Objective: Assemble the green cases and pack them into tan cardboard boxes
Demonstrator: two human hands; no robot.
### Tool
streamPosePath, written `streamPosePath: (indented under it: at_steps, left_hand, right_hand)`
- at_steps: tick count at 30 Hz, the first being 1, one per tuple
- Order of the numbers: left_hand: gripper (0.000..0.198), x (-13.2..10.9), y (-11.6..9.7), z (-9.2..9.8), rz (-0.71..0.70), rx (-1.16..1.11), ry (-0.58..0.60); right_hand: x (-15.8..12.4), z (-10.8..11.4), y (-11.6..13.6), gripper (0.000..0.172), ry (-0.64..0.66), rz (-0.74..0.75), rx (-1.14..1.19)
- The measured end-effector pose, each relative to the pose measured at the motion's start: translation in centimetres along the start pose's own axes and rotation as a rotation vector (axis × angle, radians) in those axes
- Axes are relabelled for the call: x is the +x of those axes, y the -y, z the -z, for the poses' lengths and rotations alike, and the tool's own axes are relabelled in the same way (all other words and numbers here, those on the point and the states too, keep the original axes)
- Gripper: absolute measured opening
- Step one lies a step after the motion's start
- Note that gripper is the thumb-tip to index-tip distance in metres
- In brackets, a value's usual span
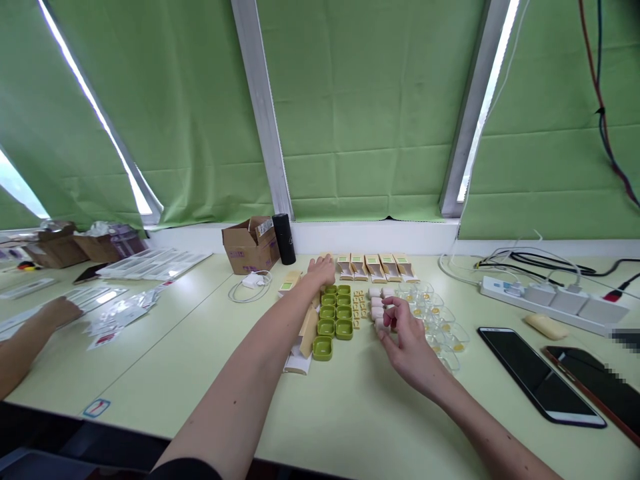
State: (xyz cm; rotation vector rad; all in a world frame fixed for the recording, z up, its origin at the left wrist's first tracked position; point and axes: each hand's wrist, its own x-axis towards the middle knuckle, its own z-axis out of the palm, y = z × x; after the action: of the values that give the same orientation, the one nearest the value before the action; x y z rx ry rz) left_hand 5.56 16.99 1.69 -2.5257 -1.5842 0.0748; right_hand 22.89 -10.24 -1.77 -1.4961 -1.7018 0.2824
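Green blinds (370, 113) filled the top of the frame, and below them the pale counter (350, 413) ran across its whole width. At the lower right lay two dark phones (537, 377), with a white power strip (555, 300) above them. A cardboard box (250, 248) stood left of centre with a black cylinder (284, 238) just beside it; the box's printing was too small for us to read. Another person's hand (57, 312) rested among packets at the far left. Our left hand (320, 270) lay stretched to the left end of the row of small cartons (375, 267); we could not tell whether it gripped anything. Our right hand (407, 333) was pinched on a white cylinder (384, 323) at the bottom of its column, between the green trays (336, 319) and the clear cups (443, 327). The cartons' green labels were unreadable. We judged that the left forearm, lying just over the trays, could sweep them askew, and that the cylinder could roll away if the pinch slipped.
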Motion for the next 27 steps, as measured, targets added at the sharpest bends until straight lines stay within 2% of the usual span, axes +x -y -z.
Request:
streamPosePath:
  at_steps: [5,8,14,17,19,24,27]
  left_hand:
    - [0.045,-0.4,0.0,0.2,0.007,-0.039,0.019]
    - [0.054,-1.3,0.1,1.1,-0.004,-0.081,-0.006]
    - [0.041,-4.6,0.7,5.2,-0.020,-0.188,-0.254]
    - [0.039,-7.1,0.8,6.8,-0.015,-0.261,-0.370]
    - [0.036,-9.3,0.7,7.2,-0.033,-0.308,-0.413]
    - [0.023,-15.4,0.5,6.0,-0.109,-0.459,-0.467]
    - [0.021,-18.8,0.4,4.9,-0.145,-0.492,-0.429]
  right_hand:
    - [-0.1,-0.1,0.2,0.043,-0.003,0.027,-0.013]
    - [-0.3,-0.3,0.2,0.047,0.012,0.058,-0.039]
    - [-1.1,-1.2,0.9,0.044,0.092,0.130,-0.089]
    - [-1.6,-1.6,1.5,0.038,0.127,0.182,-0.127]
    - [-1.8,-1.9,1.7,0.034,0.145,0.211,-0.156]
    - [-2.3,-2.6,1.8,0.016,0.244,0.236,-0.294]
    - [-2.5,-3.2,1.6,0.008,0.288,0.279,-0.389]
